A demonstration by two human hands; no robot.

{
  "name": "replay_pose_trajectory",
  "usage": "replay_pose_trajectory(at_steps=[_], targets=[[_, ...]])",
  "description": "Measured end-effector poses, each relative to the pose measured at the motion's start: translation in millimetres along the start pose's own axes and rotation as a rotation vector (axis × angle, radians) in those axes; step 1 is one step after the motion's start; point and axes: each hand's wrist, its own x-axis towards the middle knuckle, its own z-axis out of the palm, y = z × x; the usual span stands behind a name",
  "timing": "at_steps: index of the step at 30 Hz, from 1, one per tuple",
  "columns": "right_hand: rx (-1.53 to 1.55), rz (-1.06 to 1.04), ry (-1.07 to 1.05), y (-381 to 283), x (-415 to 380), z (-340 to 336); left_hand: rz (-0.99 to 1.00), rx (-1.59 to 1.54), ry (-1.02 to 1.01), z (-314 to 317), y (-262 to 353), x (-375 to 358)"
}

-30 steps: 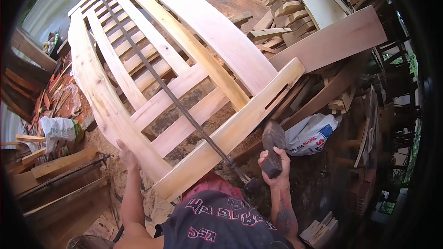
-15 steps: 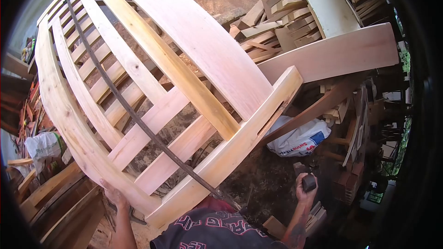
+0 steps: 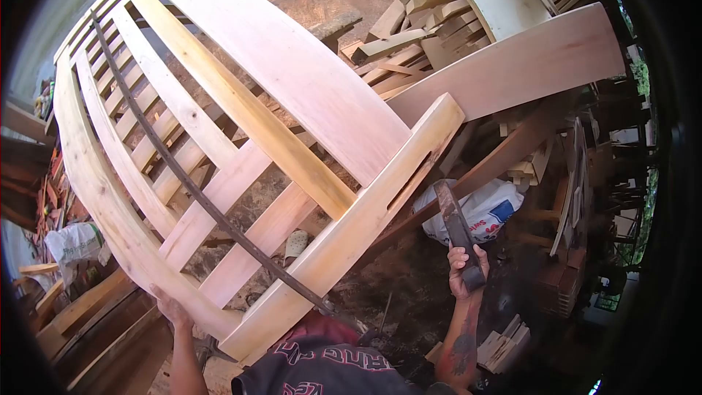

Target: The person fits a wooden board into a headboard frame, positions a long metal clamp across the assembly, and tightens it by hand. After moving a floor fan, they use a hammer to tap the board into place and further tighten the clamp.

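Your left hand [image 3: 170, 308] lies flat and spread against the lower corner of the slatted wooden frame [image 3: 241, 139], palm on the outer rail. The frame rises up and away from that hand: pale, freshly planed wood, smooth and unfinished, with long side rails, several lengthwise boards and short cross slats between them. The end rail nearest you has a narrow rectangular slot cut through it. A dark, thin metal bar [image 3: 197, 190] runs diagonally along the frame's length, starting just right of your left hand.

Your right hand [image 3: 466, 271] is wrapped tight around the lower end of a dark, flat-sided block tool [image 3: 455, 225], which stands up from your fist toward the frame's slotted end without touching it. Just beyond that hand lies a white plastic sack [image 3: 488, 212]; farther up sits a heap of cut wood offcuts [image 3: 417, 22].
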Motion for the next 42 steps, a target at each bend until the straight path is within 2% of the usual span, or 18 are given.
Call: replay_pose_trajectory(at_steps=[2,5,12,15,18,22,23,26,27,28,29,32,34,36,38,39,41,42], targets=[[0.090,-0.078,0.025,5.6,-29.9,-31.1,0.058,-0.088,-0.062,-6.6,-23.8,25.0],[0.233,-0.163,0.047,3.8,-74.5,-85.2,0.039,0.060,0.060,2.7,-1.6,3.2],[0.479,-0.244,0.016,-12.3,-166.2,-179.0,0.083,0.040,-0.015,4.2,-9.6,3.5],[0.352,-0.315,-0.009,-26.2,-187.1,-194.3,0.144,0.052,0.023,7.8,-13.0,-6.6],[0.062,-0.540,0.029,-32.1,-179.1,-197.1,0.173,0.117,0.066,7.3,-25.2,17.2],[-0.205,-0.616,0.137,-34.0,-111.1,-173.9,0.147,0.252,0.196,9.6,-22.1,13.1],[-0.362,-0.625,0.178,-3.4,-90.2,-149.4,0.169,0.277,0.194,8.9,-15.9,4.3],[-0.616,-0.388,0.137,108.1,-34.8,-92.7,0.265,0.181,0.220,8.2,-5.6,-14.6],[-0.333,0.023,0.019,136.1,-21.5,-75.2,0.267,0.172,0.208,8.7,-11.6,-7.9],[-0.254,0.120,-0.022,179.1,-20.6,-49.8,0.272,0.168,0.188,8.7,-17.7,-5.0],[-0.371,-0.023,-0.010,190.0,-17.3,-48.0,0.255,0.195,0.203,5.9,-24.3,-6.8],[0.385,0.308,0.178,163.1,-36.4,-60.5,0.212,0.228,0.158,5.9,-1.7,-21.0],[0.555,0.276,0.148,146.7,-55.9,-69.5,0.170,0.174,0.091,6.3,3.6,-23.5],[0.489,0.233,0.139,147.1,-75.8,-70.4,0.330,0.210,0.271,17.0,13.6,-38.7],[0.495,0.129,0.127,138.4,-93.2,-77.2,0.723,0.493,0.474,27.7,3.0,-39.7],[0.504,0.088,0.115,133.8,-102.3,-81.8,1.045,0.506,0.436,40.9,11.4,-54.8],[0.605,-0.028,0.081,113.0,-124.7,-92.2,1.173,0.554,0.159,91.7,43.0,-112.4],[0.661,-0.113,0.094,100.7,-135.5,-95.4,1.271,0.492,-0.119,119.6,51.3,-136.6]])
